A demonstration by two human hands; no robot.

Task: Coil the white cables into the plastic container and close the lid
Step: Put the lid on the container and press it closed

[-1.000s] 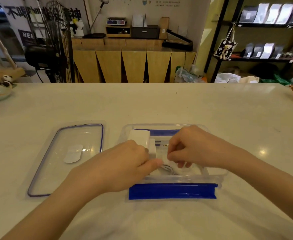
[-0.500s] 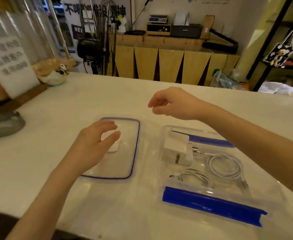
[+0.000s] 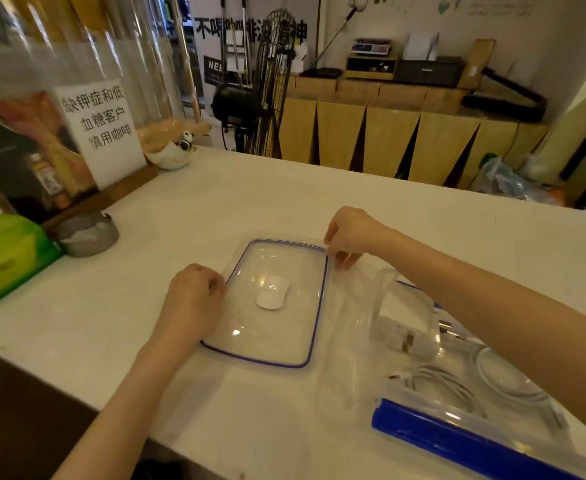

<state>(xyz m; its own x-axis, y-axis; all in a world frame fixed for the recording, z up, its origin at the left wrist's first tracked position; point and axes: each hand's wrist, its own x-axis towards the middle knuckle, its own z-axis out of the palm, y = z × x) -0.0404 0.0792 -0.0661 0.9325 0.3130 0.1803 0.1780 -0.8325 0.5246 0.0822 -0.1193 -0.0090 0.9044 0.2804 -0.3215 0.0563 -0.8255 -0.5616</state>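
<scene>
The clear lid [image 3: 243, 334] with a blue seal line and a white valve lies flat on the white table. My left hand [image 3: 192, 299] grips its left edge. My right hand [image 3: 350, 237] pinches its far right corner. To the right stands the clear plastic container [image 3: 405, 299] with blue clips [image 3: 457, 441]. Inside it lie coiled white cables [image 3: 506, 375] and a white charger block [image 3: 405, 336]. My right forearm crosses above the container and hides part of it.
At the left stand a grey ashtray [image 3: 87, 233], a green packet [image 3: 4, 258] and a sign holder [image 3: 97, 129]. A small panda figure in a bowl [image 3: 177, 154] sits at the far left. The table's near edge [image 3: 77, 382] runs close to my left arm.
Both hands left the container and went left to the lid. My left hand slid from the lid's middle to its left edge, and my right hand came down onto its far right corner.
</scene>
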